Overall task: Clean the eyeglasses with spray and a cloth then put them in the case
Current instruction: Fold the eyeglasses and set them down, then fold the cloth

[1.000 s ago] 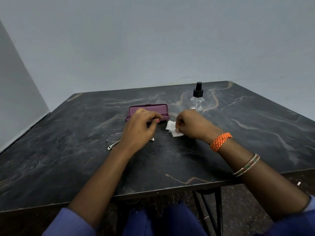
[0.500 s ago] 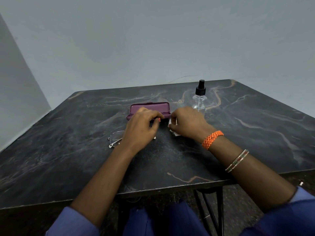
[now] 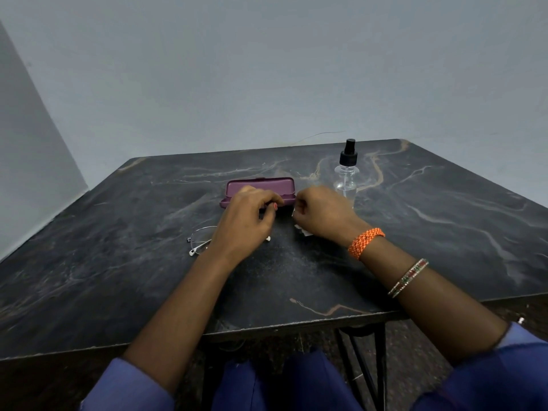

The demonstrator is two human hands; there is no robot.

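Note:
A purple eyeglass case (image 3: 261,186) lies across the middle of the dark marble table (image 3: 430,232). My left hand (image 3: 246,221) has its curled fingers on the case's front edge. My right hand (image 3: 323,213) pinches the case's right front corner. Wire-rimmed eyeglasses (image 3: 200,240) lie on the table, partly hidden under my left wrist. A white cloth (image 3: 303,231) lies beneath my right hand, with only a corner showing. Behind my right hand stands a clear spray bottle (image 3: 346,179) with a black pump, upright.
The table's near edge (image 3: 296,320) runs just in front of my lap, with black metal legs (image 3: 364,366) below. A grey wall stands close behind the far edge. Bracelets sit on my right wrist (image 3: 366,241).
My right hand has left the cloth and moved up and left to the case's right corner. My left hand stays on the case's front edge. The view has tilted slightly.

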